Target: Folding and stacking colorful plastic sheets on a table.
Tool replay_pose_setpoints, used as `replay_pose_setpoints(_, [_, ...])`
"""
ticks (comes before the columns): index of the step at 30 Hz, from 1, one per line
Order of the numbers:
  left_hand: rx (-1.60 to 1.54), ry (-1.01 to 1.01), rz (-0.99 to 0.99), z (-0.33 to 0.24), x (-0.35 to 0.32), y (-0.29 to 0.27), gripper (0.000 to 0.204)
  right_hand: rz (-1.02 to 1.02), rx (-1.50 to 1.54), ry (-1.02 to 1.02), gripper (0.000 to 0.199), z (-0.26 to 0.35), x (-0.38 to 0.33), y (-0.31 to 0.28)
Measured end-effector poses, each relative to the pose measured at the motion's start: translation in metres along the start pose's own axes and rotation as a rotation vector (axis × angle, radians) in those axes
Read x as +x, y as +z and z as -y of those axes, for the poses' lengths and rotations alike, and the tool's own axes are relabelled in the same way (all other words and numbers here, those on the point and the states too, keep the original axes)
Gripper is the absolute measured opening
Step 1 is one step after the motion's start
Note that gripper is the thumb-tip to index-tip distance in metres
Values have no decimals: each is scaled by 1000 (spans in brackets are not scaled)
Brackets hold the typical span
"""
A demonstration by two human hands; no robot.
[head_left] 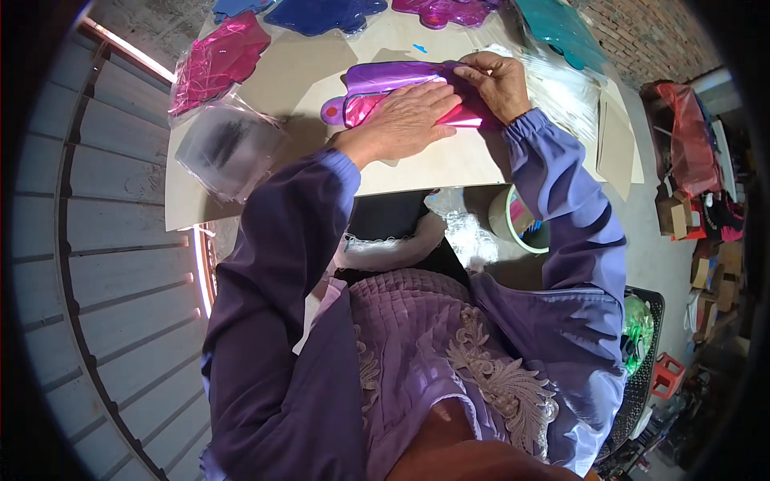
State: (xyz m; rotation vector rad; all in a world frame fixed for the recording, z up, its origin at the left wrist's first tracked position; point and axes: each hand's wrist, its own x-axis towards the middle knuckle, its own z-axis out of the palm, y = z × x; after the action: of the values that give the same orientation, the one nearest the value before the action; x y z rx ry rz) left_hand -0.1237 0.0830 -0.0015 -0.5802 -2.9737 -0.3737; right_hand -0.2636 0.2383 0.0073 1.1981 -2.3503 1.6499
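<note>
A shiny purple folded piece [385,76] with scalloped ends lies on the table before me; it may be foil or thin plastic. A shiny pink layer [359,111] shows along its near side, and an orange-red dot sits on its left tab. My left hand [405,120] rests flat across the pink layer, fingers stretched out and pressing down. At the piece's far right corner, my right hand [499,84] pinches the purple edge between thumb and fingers. The part beneath my left palm is hidden.
Stacks of shiny pink [224,60], blue [321,14] and teal [557,32] pieces line the table's far side. Clear plastic bags [228,148] lie at left, and white strips [557,92] at right. Below the table's front edge stands a pale bucket [502,220].
</note>
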Motion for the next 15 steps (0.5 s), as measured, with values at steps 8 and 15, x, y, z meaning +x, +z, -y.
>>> replay_pose_setpoints(8, [-66, -147, -211, -4, 3, 10, 66, -96, 40, 17, 14, -22, 2, 13])
replay_pose_setpoints(15, [-102, -365, -300, -7, 19, 5, 53, 6, 28, 123, 14, -27, 19, 7])
